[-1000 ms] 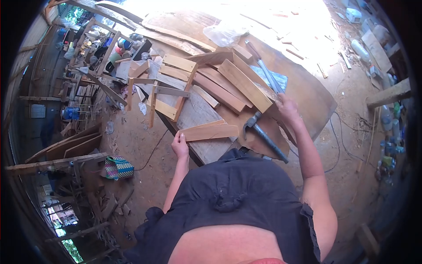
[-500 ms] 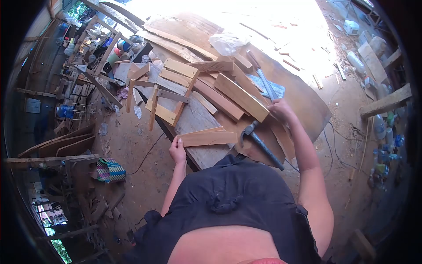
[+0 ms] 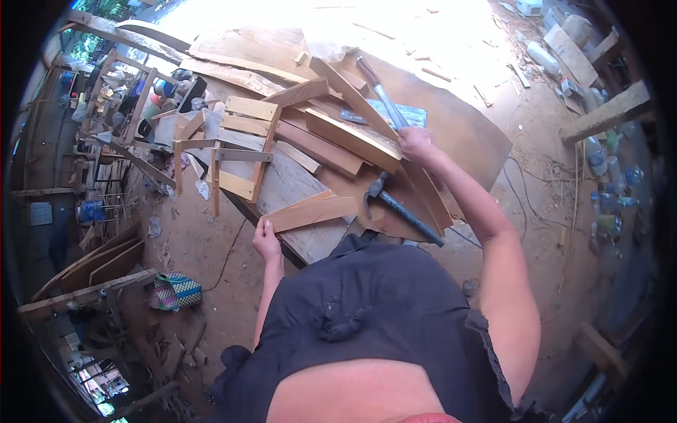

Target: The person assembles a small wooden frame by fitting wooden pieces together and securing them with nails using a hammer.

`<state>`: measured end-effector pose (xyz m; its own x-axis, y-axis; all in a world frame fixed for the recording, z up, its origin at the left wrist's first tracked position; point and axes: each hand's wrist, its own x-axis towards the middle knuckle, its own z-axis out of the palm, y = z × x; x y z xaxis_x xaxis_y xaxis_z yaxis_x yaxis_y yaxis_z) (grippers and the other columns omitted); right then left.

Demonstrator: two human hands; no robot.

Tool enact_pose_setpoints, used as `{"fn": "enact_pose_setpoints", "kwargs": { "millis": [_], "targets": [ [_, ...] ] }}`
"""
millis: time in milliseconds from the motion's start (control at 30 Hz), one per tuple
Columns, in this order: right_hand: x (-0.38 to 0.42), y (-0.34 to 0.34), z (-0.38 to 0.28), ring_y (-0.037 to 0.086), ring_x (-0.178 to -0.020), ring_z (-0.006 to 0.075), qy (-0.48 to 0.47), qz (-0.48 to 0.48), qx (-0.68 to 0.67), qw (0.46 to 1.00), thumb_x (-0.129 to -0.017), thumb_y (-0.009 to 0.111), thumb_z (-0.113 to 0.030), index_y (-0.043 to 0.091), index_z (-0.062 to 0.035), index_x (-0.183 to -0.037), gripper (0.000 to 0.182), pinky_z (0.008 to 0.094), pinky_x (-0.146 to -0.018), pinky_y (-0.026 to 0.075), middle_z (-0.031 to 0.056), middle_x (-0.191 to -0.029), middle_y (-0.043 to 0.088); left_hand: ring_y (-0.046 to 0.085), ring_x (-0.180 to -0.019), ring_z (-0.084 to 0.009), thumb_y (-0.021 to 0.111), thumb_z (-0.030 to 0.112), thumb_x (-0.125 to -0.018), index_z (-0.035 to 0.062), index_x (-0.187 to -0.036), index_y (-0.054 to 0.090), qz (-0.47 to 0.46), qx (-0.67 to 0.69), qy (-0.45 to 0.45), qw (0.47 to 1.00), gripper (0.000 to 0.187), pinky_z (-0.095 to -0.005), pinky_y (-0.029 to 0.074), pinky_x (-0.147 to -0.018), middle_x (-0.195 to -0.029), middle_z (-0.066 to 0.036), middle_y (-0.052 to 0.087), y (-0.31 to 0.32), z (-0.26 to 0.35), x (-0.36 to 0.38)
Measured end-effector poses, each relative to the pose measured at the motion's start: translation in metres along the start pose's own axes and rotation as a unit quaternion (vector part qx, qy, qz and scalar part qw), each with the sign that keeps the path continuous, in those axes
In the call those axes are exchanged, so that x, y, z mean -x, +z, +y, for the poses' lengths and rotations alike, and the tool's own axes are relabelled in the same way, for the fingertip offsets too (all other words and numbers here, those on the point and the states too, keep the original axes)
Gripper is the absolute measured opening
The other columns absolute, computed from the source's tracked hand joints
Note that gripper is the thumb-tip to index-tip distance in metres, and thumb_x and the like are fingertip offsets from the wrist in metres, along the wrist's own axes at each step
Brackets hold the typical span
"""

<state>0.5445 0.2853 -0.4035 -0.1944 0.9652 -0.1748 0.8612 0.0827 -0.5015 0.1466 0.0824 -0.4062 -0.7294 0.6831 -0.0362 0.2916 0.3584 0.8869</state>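
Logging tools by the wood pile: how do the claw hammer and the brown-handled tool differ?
- Color: claw hammer has a dark blue-gray handle; brown-handled tool has a pale metallic shaft.
- Pose: hammer's handle end points toward the wearer; the other tool's handle end points away.
- Contact: hammer is untouched; right hand is at the other tool's near end, grip unclear.
Shared: both long, slanting similarly.

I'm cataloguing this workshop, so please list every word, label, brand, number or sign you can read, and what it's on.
No text can be read.
Pale sheet at far left: faint marks, too small.
Small box at right: too small.
Blue plastic: any print too blurred.
Hammer: none readable.
Wooden board in the left hand: none readable.
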Motion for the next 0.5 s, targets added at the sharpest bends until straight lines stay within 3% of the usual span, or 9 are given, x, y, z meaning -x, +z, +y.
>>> {"fn": "enact_pose_setpoints", "kwargs": {
  "millis": [67,233,333,500],
  "targets": [
    [0.004,-0.002,-0.009,0.061,-0.074,0.0363,-0.006,-0.013,0.043,0.999,-0.080,0.047,-0.015,0.060,-0.0030,-0.077,0.018,0.0459,-0.072,0.046,0.0208,-0.077,0.062,0.057,-0.082,-0.0091,0.056,0.010,-0.087,-0.0015,-0.114,0.059,0.006,-0.007,0.004,1.000,0.029,-0.0242,0.046,-0.075,-0.097,-0.005,0.064,0.000,0.000,0.001],
    [0.019,0.000,-0.006,0.061,-0.062,0.0353,-0.133,0.139,0.075,0.978,-0.082,0.049,-0.015,0.055,-0.0018,-0.075,0.015,0.0465,-0.066,0.047,0.0183,-0.066,0.060,0.056,-0.078,-0.0089,0.058,0.011,-0.087,-0.0012,-0.113,0.059,0.014,-0.008,0.010,1.000,0.029,-0.0240,0.046,-0.072,-0.092,-0.005,0.065,-0.001,-0.010,-0.004],
    [0.019,-0.005,-0.010,0.060,-0.064,0.0357,-0.109,0.129,0.077,0.983,-0.083,0.049,-0.016,0.053,-0.0026,-0.073,0.017,0.0458,-0.064,0.046,0.0187,-0.065,0.059,0.055,-0.075,-0.0091,0.058,0.012,-0.086,-0.0015,-0.113,0.059,0.016,-0.017,-0.026,0.999,0.030,-0.0242,0.046,-0.071,-0.088,-0.005,0.065,0.000,-0.005,-0.002],
    [0.012,-0.038,0.005,0.061,-0.067,0.0360,-0.149,0.122,0.008,0.981,-0.083,0.050,-0.018,0.054,-0.0032,-0.075,0.017,0.0445,-0.063,0.047,0.0199,-0.067,0.059,0.058,-0.078,-0.0104,0.058,0.012,-0.086,-0.0021,-0.113,0.059,0.043,-0.017,0.031,0.998,0.030,-0.0253,0.047,-0.074,-0.092,-0.007,0.065,0.003,-0.023,-0.008]
  ]
}}
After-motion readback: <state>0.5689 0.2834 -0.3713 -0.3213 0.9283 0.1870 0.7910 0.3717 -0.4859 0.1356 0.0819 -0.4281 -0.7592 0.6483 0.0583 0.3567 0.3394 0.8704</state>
